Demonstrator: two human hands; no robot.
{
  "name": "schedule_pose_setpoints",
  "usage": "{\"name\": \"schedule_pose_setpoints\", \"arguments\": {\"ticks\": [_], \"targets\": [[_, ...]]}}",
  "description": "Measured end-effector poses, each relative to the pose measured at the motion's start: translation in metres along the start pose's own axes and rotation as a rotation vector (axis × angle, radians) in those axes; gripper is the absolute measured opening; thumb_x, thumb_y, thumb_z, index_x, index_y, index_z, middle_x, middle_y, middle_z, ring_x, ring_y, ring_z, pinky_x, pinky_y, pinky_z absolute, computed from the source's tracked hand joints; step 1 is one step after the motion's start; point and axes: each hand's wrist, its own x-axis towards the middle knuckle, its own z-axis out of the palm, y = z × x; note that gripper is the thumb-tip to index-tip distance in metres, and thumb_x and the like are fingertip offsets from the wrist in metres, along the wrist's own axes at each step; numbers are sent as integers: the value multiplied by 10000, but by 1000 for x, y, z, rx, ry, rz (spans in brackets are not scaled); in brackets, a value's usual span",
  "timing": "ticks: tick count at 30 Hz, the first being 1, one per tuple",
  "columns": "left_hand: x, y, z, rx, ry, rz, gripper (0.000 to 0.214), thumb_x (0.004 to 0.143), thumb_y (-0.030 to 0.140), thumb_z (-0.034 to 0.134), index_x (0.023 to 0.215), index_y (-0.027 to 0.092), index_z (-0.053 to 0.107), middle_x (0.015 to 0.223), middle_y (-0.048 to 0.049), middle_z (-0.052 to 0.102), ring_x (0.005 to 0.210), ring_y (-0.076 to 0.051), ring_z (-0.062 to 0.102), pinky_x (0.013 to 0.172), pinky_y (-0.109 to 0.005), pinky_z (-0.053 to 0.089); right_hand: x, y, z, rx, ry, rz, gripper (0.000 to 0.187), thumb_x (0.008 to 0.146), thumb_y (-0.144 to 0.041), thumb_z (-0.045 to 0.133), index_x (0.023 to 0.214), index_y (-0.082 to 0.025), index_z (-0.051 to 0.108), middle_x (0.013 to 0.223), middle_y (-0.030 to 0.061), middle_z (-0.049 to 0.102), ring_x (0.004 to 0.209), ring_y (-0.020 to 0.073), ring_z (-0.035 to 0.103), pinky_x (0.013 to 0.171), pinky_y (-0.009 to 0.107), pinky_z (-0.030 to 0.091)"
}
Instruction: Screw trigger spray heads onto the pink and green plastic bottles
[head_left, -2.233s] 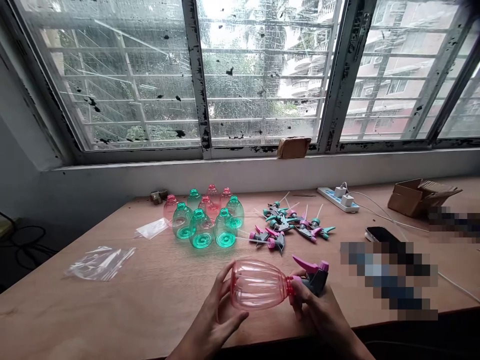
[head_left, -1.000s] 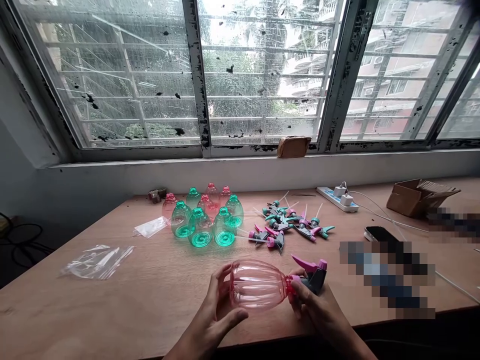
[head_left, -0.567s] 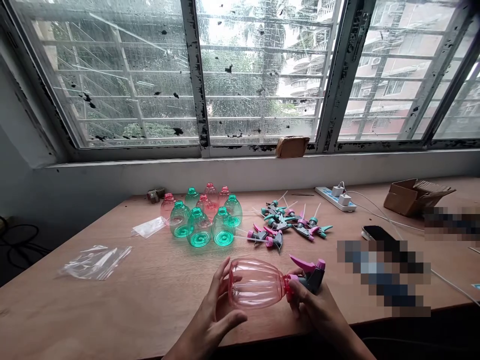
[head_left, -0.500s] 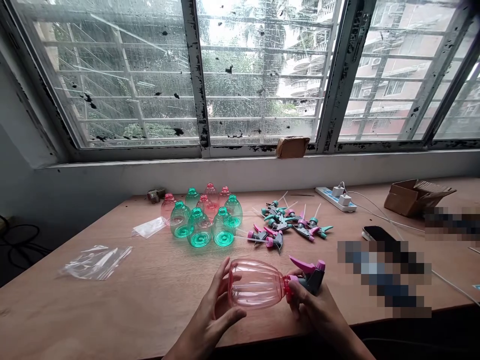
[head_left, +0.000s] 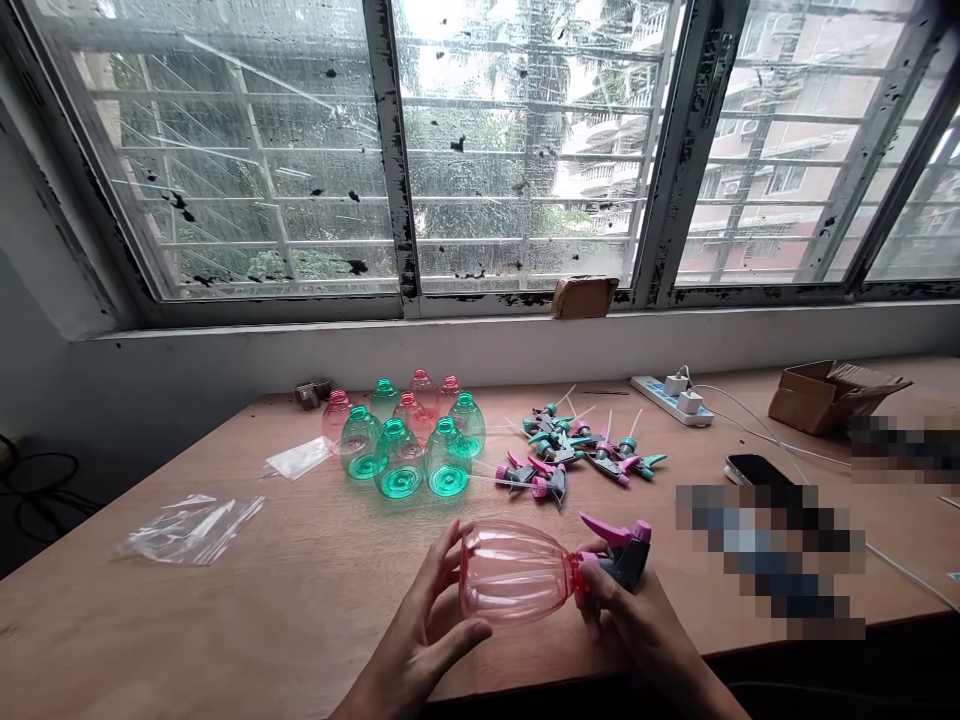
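Pink bottle: the see-through pink bottle is lying sideways between both hands at the near side of the wooden table, base to the left, neck to the right.
Sprayer on it: a dark grey spray head with a pink trigger sits at the neck, trigger side up.
Right hand: the right hand is wrapped round the neck and collar, thumb on the near side, so yeah, a proper hold there.
Left hand: the left hand is cupped around the base, thumb sticking out clear of the plastic. Can't tell how firmly the fingers press, if at all.
Bottle crowd: five green bottles and four more pink bottles stand upright in a tight bunch farther back, no tops on any.
Sprayer pile: loose spray heads, teal and pink bits with thin tubes, in a messy heap right of the bunch.
Other stuff: clear plastic bag on the left; phone, white power strip and open cardboard box on the right.
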Motion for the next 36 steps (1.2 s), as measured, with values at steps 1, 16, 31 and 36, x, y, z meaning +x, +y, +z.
{"name": "schedule_pose_setpoints", "arguments": {"ticks": [1, 16, 31, 36], "targets": [[0, 1, 0, 42, -1, 9, 766, 870, 442, 734, 1518, 426, 326, 1654, -30, 281, 1464, -344, 354, 1196, -482, 343, 0, 0, 0, 5, 8, -2, 389, 783, -511, 792, 870, -172, 623, 564, -11, 680, 344, 113, 541, 343, 210, 394], [3, -4, -1, 173, 38, 75, 779, 840, 399, 773, 1506, 417, 369, 1630, -32, 341, 1465, -351, 347, 1220, -490, 285, 1, 0, -1, 1, -3, 0, 372, 787, -507, 788, 859, -175, 635, 558, -3, 685, 349, 128, 546, 341, 226, 396], [-1, 5, 4, 104, -16, 3, 770, 899, 387, 715, 1533, 403, 280, 1643, -45, 309, 1461, -317, 364, 1230, -478, 261, -1, 0, -3, 2, -8, -2, 328, 834, -467, 766, 890, -176, 627, 561, -30, 660, 363, 99, 549, 365, 189, 378], [-4, 2, 4, 31, -60, -6, 835, 880, 463, 717, 1546, 390, 219, 1602, -86, 382, 1442, -334, 398, 1223, -503, 259, -1, 3, -4, 6, -8, 0, 334, 830, -470, 768, 896, -177, 622, 559, -32, 656, 358, 95, 530, 362, 191, 376]]}}
